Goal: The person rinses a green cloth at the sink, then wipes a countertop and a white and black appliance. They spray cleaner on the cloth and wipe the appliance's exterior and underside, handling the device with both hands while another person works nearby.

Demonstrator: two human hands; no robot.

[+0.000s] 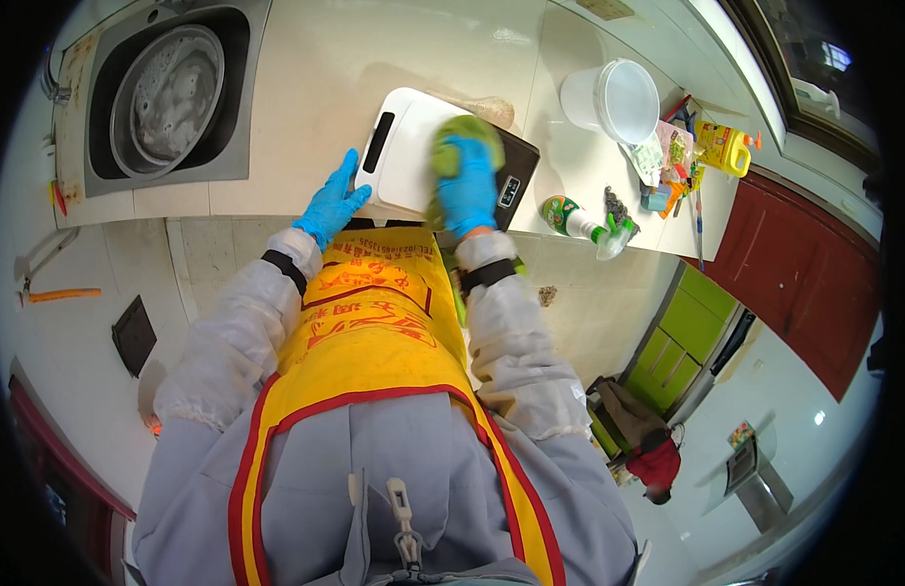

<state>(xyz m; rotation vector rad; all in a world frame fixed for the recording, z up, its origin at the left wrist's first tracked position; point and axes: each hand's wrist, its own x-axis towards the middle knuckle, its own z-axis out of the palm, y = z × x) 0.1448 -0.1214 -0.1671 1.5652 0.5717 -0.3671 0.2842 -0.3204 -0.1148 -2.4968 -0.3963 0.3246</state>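
A flat white-and-black appliance (405, 154) with a dark slot and a small display lies at an angle near the counter's front edge. In a blue glove, my right hand (467, 187) presses a green cloth (452, 135) onto its top, where white meets black. The cloth hangs down towards the appliance's near side. My left hand (334, 201), also gloved in blue, has its fingers spread at the left near corner of the appliance. Its fingertips rest against or very close to the white edge; the exact contact is hard to tell.
Left on the counter (313, 73), a sink (240, 139) holds a metal basin (119, 124) of sudsy water. To the right stand a white bucket (577, 99), a spray bottle (570, 217), a steel-wool scourer (615, 205) and a yellow jug (716, 146). A person (654, 461) is farther off.
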